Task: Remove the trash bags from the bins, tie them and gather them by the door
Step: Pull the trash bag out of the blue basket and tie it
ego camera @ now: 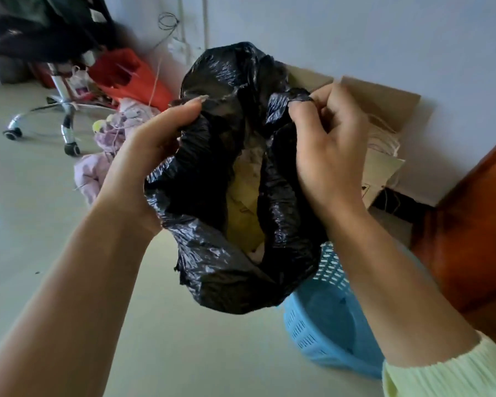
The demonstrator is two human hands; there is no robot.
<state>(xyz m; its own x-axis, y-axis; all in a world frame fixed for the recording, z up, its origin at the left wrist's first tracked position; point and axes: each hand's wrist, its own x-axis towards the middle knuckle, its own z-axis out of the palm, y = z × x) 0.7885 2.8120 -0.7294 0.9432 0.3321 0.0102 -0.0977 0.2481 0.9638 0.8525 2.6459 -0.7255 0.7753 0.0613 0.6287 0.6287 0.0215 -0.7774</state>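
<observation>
A black trash bag (212, 262) hangs in the air in front of me, its mouth still apart, with yellow and white rubbish showing inside. My left hand (146, 147) grips the bag's left rim. My right hand (327, 144) pinches the right rim, a strip of black plastic wrapped over one finger. Below the bag, at the lower right, a light blue perforated plastic bin (327, 316) stands on the floor, and it looks empty.
Brown wooden furniture or a door (476, 230) rises at the right. Cardboard and paper bags (384, 121) lean on the white wall. An office chair base (60, 110), an orange bag (126, 75) and pink clothes (103, 156) lie at the back left on the pale floor.
</observation>
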